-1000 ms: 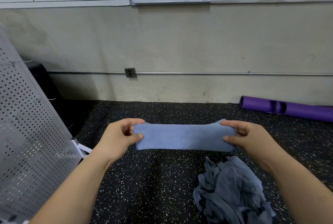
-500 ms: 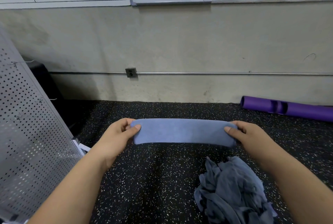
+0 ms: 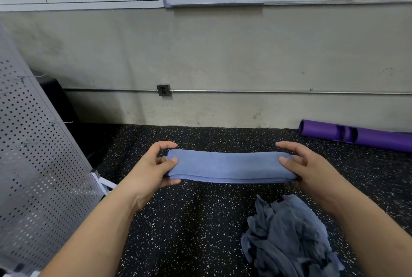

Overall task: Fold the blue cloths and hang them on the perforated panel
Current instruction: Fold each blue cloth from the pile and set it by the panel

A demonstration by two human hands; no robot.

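Observation:
A blue cloth [image 3: 229, 166], folded into a long narrow strip, is held level above the floor in front of me. My left hand [image 3: 149, 169] pinches its left end between thumb and fingers. My right hand [image 3: 312, 167] pinches its right end the same way. A crumpled heap of grey-blue cloths [image 3: 287, 238] lies on the floor at the lower right, below my right forearm. The grey perforated panel [image 3: 33, 176] stands tilted along the left edge, with small wire hooks sticking out of it.
The floor [image 3: 189, 232] is black rubber with white speckles. A purple roller [image 3: 356, 135] lies against the wall at the right. A dark box [image 3: 58, 98] stands behind the panel. A wall socket [image 3: 163, 90] and a pipe run along the concrete wall.
The cloth was a wider band hanging from my fingers. It has been folded over once more into a narrower, thicker strip, and both hands have shifted their hold at the ends.

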